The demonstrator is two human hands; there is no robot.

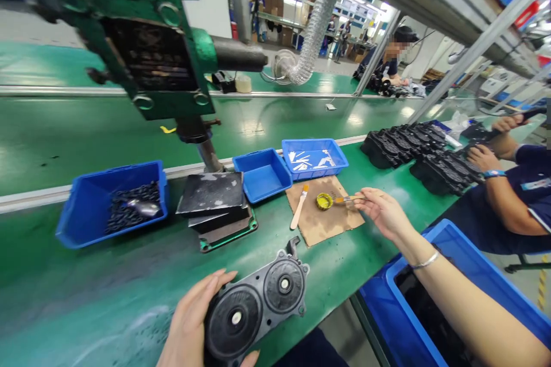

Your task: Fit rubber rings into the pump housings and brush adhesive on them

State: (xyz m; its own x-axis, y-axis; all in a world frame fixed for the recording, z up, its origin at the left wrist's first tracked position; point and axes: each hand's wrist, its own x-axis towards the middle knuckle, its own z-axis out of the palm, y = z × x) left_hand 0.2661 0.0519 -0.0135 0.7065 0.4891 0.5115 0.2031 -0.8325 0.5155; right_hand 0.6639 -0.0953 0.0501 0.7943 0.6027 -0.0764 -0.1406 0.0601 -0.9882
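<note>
My left hand (191, 312) is wrapped round the left end of a dark housing (262, 315) with two round black discs, each with a white centre; it lies at the front edge of the green bench. In my right hand (383, 212) is a thin paintbrush (349, 199), pinched by its handle, its orange bristles pointing left. Those bristles are right beside a small round cap (324, 202) of yellow paste; whether they touch it I cannot tell. Under the cap is a stained piece of cardboard (318, 232). A wider wooden-handled brush (300, 206) rests on the cardboard's left side.
A green press (150, 57) overhangs the left. Behind the housing are a black block (213, 195), a blue bin of dark small parts (77, 206), a blue tray (262, 175) and a tray of white pieces (316, 172). Black housings (404, 143) and a co-worker (512, 178) are right, above a blue crate (447, 235).
</note>
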